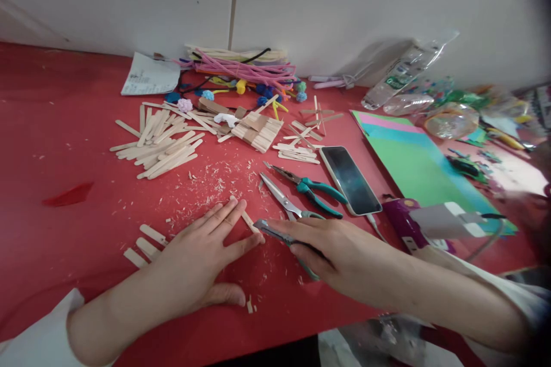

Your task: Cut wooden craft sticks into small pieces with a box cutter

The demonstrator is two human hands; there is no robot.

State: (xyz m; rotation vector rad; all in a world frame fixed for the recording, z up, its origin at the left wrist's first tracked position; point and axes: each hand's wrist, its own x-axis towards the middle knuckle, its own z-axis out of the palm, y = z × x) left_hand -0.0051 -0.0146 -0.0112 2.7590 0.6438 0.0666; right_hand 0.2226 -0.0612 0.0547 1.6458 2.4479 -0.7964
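Note:
My left hand [200,255] lies spread on the red table, its fingertips pressing down a wooden craft stick [247,218]. In my right hand [333,243] is a utility knife [275,233], its blade end at the stick beside my left index finger. Several cut stick pieces [148,246] lie next to my left wrist, partly hidden by the hand. Scissors [279,192], their handles partly hidden by my right hand, and teal-handled pliers [316,189] lie just beyond it. Wood shavings [215,178] are scattered around the stick.
Loose craft sticks [159,146] and a bundle of sticks [258,132] lie farther back, before pink pipe cleaners [245,66]. To the right are a phone [350,178] with a cable, coloured paper sheets [404,155], a purple box [400,221] and a plastic bottle [391,83].

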